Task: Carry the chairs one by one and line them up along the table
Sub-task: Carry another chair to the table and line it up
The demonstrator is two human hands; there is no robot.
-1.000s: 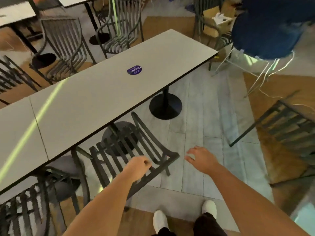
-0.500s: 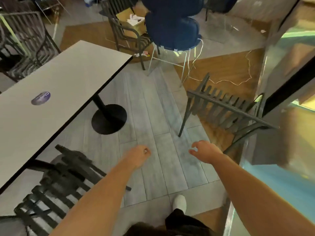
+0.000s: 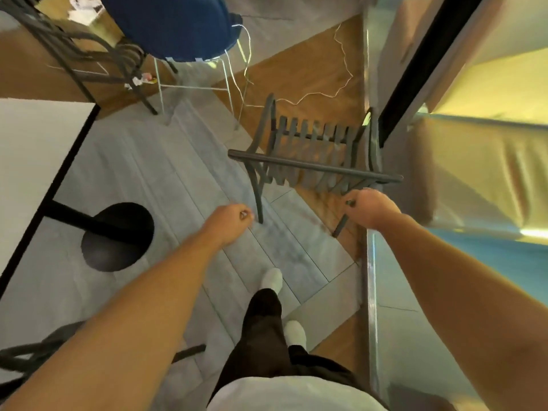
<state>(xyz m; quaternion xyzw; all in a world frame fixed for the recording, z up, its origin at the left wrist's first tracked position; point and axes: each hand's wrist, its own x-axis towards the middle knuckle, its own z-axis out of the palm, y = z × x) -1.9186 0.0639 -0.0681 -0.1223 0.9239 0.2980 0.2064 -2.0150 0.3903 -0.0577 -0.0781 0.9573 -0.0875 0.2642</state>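
reaching toward the slatted chair (image 3: 311,155) standing well apart from the counter (image 3: 35,149) corner; left hand (image 3: 231,221) clenched, empty; right hand (image 3: 370,207) curled beside its frame, grasp unclear. carrying not yet begun.

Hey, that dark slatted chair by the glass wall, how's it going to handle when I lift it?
The slatted chair looks rigid, so it shouldn't flex. Open slats suggest it's fairly light. Gripped by the top rail, its legs may swing.
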